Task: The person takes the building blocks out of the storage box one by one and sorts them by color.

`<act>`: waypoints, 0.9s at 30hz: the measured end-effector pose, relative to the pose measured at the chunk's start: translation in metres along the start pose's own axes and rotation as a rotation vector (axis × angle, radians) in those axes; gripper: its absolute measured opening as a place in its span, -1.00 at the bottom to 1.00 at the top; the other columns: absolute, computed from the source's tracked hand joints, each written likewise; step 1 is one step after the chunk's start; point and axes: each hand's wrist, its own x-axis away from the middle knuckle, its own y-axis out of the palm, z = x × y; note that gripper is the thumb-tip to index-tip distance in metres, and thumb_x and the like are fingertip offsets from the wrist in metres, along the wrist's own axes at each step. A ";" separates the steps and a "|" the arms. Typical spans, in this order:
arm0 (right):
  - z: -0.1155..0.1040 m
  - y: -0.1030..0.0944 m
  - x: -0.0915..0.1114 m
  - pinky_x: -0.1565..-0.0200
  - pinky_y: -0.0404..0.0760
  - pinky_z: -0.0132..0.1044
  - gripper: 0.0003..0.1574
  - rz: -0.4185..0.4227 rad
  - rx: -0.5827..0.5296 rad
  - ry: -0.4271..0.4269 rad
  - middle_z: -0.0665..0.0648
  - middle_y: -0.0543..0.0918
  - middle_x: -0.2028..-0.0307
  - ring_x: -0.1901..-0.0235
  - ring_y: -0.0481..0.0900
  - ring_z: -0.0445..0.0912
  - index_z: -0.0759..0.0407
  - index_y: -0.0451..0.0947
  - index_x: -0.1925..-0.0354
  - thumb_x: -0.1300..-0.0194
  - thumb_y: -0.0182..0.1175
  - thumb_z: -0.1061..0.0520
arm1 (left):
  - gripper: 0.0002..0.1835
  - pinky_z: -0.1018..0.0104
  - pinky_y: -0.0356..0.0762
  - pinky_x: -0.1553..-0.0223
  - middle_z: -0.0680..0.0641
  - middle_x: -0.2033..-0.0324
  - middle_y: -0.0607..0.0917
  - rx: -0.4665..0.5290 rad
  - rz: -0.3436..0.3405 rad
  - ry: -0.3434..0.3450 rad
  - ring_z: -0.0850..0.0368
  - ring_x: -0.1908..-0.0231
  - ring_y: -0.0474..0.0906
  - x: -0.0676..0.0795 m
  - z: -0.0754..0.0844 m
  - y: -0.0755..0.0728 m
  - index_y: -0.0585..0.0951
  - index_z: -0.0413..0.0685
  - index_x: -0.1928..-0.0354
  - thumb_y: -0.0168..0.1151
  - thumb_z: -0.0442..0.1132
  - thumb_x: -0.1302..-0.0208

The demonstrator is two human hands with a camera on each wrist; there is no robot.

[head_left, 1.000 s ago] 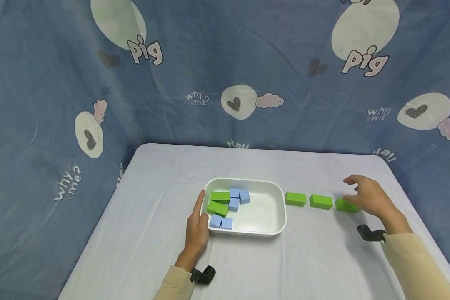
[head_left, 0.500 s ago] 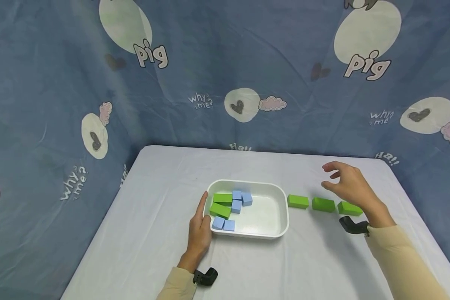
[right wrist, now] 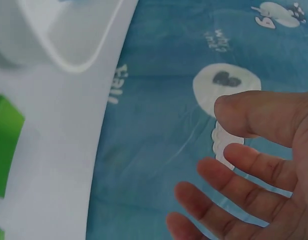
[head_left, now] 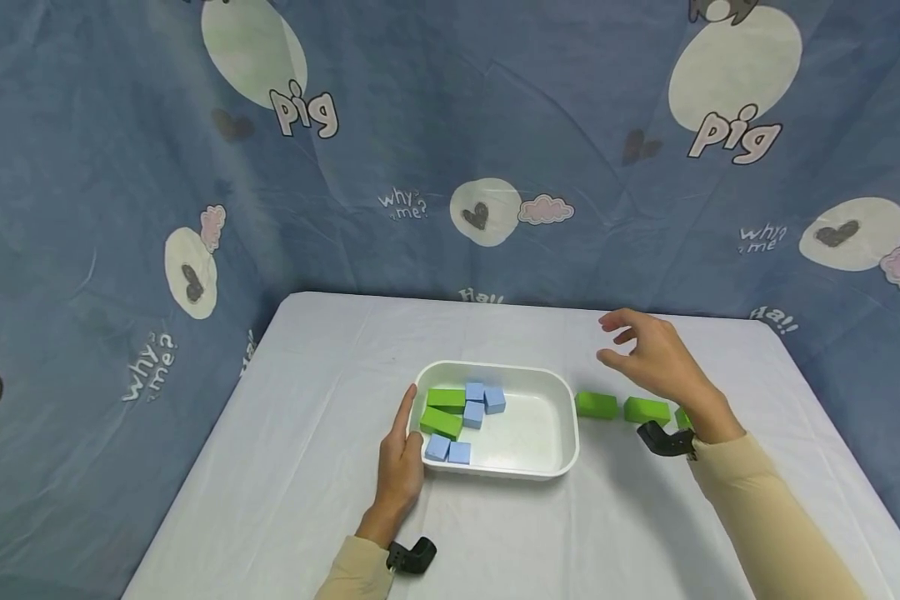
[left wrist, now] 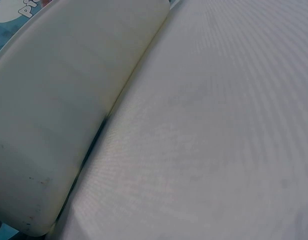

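A white plastic tray (head_left: 528,429) sits mid-table, with green rectangular blocks (head_left: 441,422) and several blue cubes (head_left: 473,414) grouped in its left half. My left hand (head_left: 400,471) rests against the tray's left side, index finger straight along the wall and thumb near the front corner. Only the tray's outer wall (left wrist: 59,110) and the cloth show in the left wrist view. Raised over the table, right of the tray, my right hand (head_left: 656,358) holds nothing; its fingers are bent loosely, thumb apart. A green block (head_left: 596,406) lies against the tray's right end.
Two more green blocks continue the row rightward: a middle block (head_left: 647,411) and an end block (head_left: 683,418), partly hidden by my right wrist. A white cloth (head_left: 330,375) covers the table. Behind it hangs a blue printed curtain (head_left: 360,267).
My right hand has lifted off the rightmost green block and moved left and up above the row, bringing nothing with it. My left hand stays at the tray; the view has shifted slightly.
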 end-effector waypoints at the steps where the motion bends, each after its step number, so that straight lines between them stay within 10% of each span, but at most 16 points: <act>1: -0.001 0.002 -0.002 0.05 0.66 0.11 -0.50 0.003 -0.005 -0.006 0.28 0.66 -0.05 0.04 0.65 0.18 0.36 0.57 -0.11 -0.22 0.38 0.22 | -0.21 0.11 -0.03 -0.50 0.04 -0.54 0.21 0.001 0.000 0.002 0.13 -0.53 0.02 0.000 0.000 0.000 0.13 0.04 -0.61 -0.21 -0.52 -0.32; 27: -0.055 0.079 -0.032 0.07 0.68 -0.04 -0.51 -0.137 -0.065 -0.103 0.16 0.70 0.07 0.12 0.68 0.05 0.22 0.63 -0.08 -0.19 0.46 0.15 | -0.21 0.09 -0.03 -0.50 0.06 -0.53 0.22 0.020 0.011 -0.001 0.13 -0.53 0.02 0.000 -0.002 0.001 0.15 0.08 -0.61 -0.21 -0.52 -0.33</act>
